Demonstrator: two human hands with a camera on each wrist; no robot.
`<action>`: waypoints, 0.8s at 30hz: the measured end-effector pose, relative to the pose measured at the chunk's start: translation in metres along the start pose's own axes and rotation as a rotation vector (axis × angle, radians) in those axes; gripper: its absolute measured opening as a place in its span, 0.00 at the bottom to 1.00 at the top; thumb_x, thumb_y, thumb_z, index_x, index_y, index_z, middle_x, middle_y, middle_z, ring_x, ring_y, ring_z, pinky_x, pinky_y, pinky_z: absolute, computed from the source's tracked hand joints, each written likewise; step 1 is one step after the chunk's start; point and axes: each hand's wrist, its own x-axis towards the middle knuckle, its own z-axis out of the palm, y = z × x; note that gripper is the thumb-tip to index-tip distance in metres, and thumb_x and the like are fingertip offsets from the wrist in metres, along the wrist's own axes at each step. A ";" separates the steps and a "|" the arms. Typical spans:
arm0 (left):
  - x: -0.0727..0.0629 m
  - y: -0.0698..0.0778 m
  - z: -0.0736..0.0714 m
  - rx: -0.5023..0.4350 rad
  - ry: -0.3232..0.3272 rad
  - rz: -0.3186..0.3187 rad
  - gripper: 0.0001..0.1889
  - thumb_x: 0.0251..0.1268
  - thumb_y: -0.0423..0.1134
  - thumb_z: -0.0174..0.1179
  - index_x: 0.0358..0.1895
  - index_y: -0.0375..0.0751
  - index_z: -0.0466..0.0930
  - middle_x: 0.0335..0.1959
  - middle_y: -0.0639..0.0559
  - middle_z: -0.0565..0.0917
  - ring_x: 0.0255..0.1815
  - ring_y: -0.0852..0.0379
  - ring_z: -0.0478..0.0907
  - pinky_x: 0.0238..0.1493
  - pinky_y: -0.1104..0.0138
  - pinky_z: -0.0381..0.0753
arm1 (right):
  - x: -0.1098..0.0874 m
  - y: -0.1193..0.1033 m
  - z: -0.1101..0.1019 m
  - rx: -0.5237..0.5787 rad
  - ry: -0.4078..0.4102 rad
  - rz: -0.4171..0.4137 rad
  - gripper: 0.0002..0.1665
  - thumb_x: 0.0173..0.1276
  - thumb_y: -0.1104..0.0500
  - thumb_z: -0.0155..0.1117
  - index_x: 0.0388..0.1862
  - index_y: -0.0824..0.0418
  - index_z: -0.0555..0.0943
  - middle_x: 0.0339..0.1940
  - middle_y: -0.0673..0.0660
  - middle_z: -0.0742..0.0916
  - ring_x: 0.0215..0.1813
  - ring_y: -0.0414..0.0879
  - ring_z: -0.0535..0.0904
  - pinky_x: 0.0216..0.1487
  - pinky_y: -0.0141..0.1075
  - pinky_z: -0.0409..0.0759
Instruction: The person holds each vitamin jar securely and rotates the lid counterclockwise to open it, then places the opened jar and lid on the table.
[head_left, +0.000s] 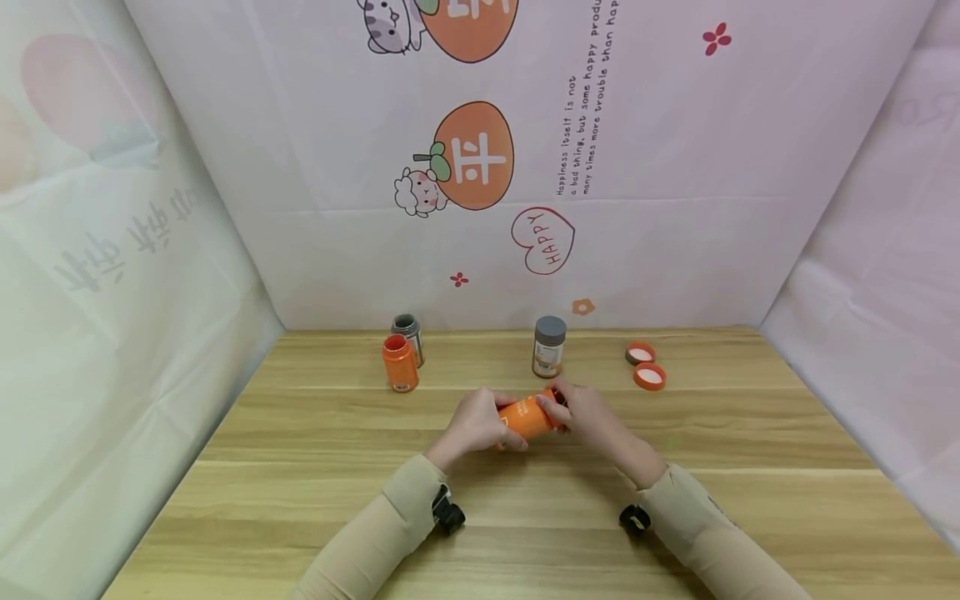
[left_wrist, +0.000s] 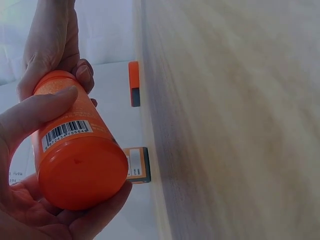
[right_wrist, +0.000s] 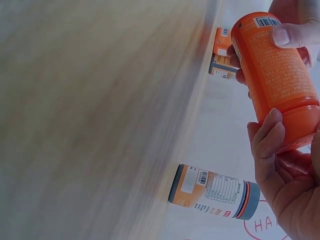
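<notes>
An orange bottle [head_left: 527, 417] lies tilted between my two hands, above the table. My left hand [head_left: 477, 425] grips its body near the base; the barcode and round bottom face the left wrist view. At the other end, the fingers of my right hand [head_left: 588, 414] are curled round the orange cap [right_wrist: 302, 126], which sits on the bottle's neck in the right wrist view. Behind the hands, a grey-capped bottle [head_left: 549, 348] with a white and orange label stands upright.
At the back left stand an uncapped orange bottle [head_left: 401, 365] and an uncapped grey bottle [head_left: 408, 335]. Two loose caps lie at the back right, an orange one [head_left: 649, 385] and a grey-orange one [head_left: 630, 357]. A white printed sheet [head_left: 675, 250] hangs behind the wooden table [head_left: 540, 533].
</notes>
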 end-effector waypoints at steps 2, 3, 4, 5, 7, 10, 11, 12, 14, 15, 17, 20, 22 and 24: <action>0.000 -0.002 0.000 -0.023 -0.006 0.000 0.31 0.29 0.41 0.79 0.48 0.49 0.85 0.38 0.57 0.86 0.36 0.60 0.76 0.40 0.65 0.75 | 0.000 -0.001 0.000 -0.003 0.002 -0.009 0.19 0.72 0.45 0.52 0.42 0.59 0.75 0.20 0.49 0.79 0.20 0.37 0.73 0.22 0.30 0.73; 0.000 -0.003 0.000 -0.040 -0.011 0.000 0.30 0.29 0.41 0.79 0.47 0.48 0.85 0.38 0.57 0.86 0.36 0.60 0.76 0.41 0.65 0.76 | 0.000 -0.001 0.000 -0.015 0.007 -0.018 0.18 0.72 0.45 0.52 0.42 0.59 0.75 0.21 0.49 0.80 0.21 0.37 0.73 0.22 0.30 0.73; 0.000 -0.004 0.000 -0.055 -0.017 -0.001 0.29 0.29 0.41 0.79 0.46 0.48 0.86 0.37 0.58 0.86 0.36 0.60 0.76 0.40 0.65 0.76 | 0.000 -0.002 0.000 -0.028 0.013 -0.030 0.17 0.72 0.46 0.53 0.42 0.59 0.75 0.22 0.50 0.80 0.21 0.37 0.73 0.23 0.29 0.73; 0.000 -0.005 0.000 -0.072 -0.022 -0.004 0.28 0.29 0.41 0.78 0.45 0.48 0.86 0.36 0.58 0.86 0.36 0.59 0.76 0.41 0.64 0.76 | 0.000 -0.002 0.000 -0.042 0.019 -0.043 0.17 0.71 0.46 0.54 0.43 0.60 0.75 0.24 0.50 0.80 0.22 0.36 0.73 0.23 0.29 0.73; 0.000 -0.007 -0.001 -0.108 -0.031 -0.011 0.26 0.29 0.42 0.79 0.42 0.48 0.87 0.34 0.58 0.85 0.35 0.59 0.76 0.40 0.64 0.76 | 0.000 -0.003 -0.001 -0.073 0.030 -0.070 0.16 0.71 0.47 0.55 0.42 0.60 0.76 0.26 0.50 0.81 0.23 0.36 0.73 0.24 0.28 0.73; -0.001 -0.008 -0.001 -0.135 -0.037 -0.022 0.25 0.28 0.42 0.79 0.40 0.48 0.87 0.33 0.59 0.85 0.35 0.58 0.77 0.40 0.63 0.76 | 0.001 -0.004 -0.001 -0.089 0.035 -0.089 0.16 0.70 0.47 0.56 0.42 0.59 0.76 0.27 0.50 0.81 0.24 0.36 0.72 0.25 0.28 0.72; -0.002 -0.008 -0.001 -0.143 -0.036 -0.025 0.25 0.28 0.41 0.79 0.40 0.48 0.87 0.33 0.59 0.85 0.35 0.58 0.77 0.40 0.63 0.76 | 0.001 -0.004 -0.001 -0.083 0.031 -0.089 0.17 0.70 0.47 0.55 0.43 0.59 0.76 0.27 0.50 0.81 0.24 0.36 0.72 0.25 0.28 0.72; -0.002 -0.008 -0.002 -0.147 -0.036 -0.029 0.25 0.28 0.41 0.79 0.41 0.48 0.87 0.33 0.59 0.85 0.35 0.58 0.77 0.40 0.63 0.76 | 0.001 -0.004 -0.001 -0.078 0.026 -0.089 0.17 0.71 0.46 0.55 0.43 0.59 0.76 0.28 0.50 0.81 0.25 0.36 0.72 0.25 0.28 0.72; -0.001 -0.008 -0.002 -0.149 -0.038 -0.032 0.26 0.27 0.41 0.78 0.41 0.48 0.87 0.34 0.59 0.85 0.36 0.58 0.77 0.40 0.63 0.76 | 0.001 -0.003 -0.001 -0.066 0.017 -0.088 0.18 0.71 0.45 0.54 0.44 0.59 0.76 0.28 0.50 0.81 0.25 0.36 0.72 0.25 0.28 0.72; -0.001 -0.008 -0.002 -0.151 -0.039 -0.036 0.26 0.27 0.41 0.78 0.41 0.48 0.87 0.34 0.59 0.85 0.35 0.58 0.77 0.40 0.64 0.76 | 0.001 -0.003 -0.001 -0.063 0.013 -0.089 0.18 0.71 0.45 0.54 0.44 0.59 0.76 0.28 0.50 0.81 0.25 0.36 0.73 0.25 0.28 0.72; 0.000 -0.010 -0.003 -0.158 -0.047 -0.038 0.25 0.28 0.42 0.78 0.41 0.49 0.87 0.34 0.58 0.85 0.35 0.58 0.77 0.39 0.64 0.76 | 0.001 -0.003 -0.001 -0.068 0.008 -0.103 0.19 0.71 0.44 0.54 0.44 0.59 0.76 0.29 0.50 0.81 0.26 0.36 0.73 0.26 0.28 0.73; 0.001 -0.013 -0.003 -0.203 -0.076 -0.044 0.23 0.30 0.43 0.76 0.40 0.49 0.87 0.33 0.57 0.85 0.35 0.58 0.77 0.38 0.65 0.76 | 0.002 -0.002 -0.003 -0.055 -0.008 -0.128 0.18 0.71 0.45 0.54 0.45 0.58 0.76 0.31 0.50 0.82 0.28 0.37 0.74 0.29 0.29 0.74; 0.000 -0.015 -0.004 -0.249 -0.098 -0.055 0.22 0.31 0.43 0.75 0.39 0.50 0.87 0.33 0.56 0.85 0.34 0.58 0.77 0.38 0.65 0.77 | 0.001 -0.001 -0.004 -0.027 -0.023 -0.145 0.18 0.71 0.46 0.54 0.48 0.59 0.75 0.33 0.50 0.82 0.31 0.38 0.76 0.32 0.29 0.75; 0.000 -0.015 -0.005 -0.285 -0.116 -0.069 0.21 0.32 0.43 0.74 0.39 0.50 0.87 0.34 0.55 0.85 0.35 0.57 0.77 0.38 0.65 0.76 | 0.001 0.000 -0.005 0.012 -0.040 -0.156 0.19 0.71 0.47 0.54 0.51 0.59 0.74 0.35 0.51 0.82 0.34 0.41 0.78 0.34 0.30 0.77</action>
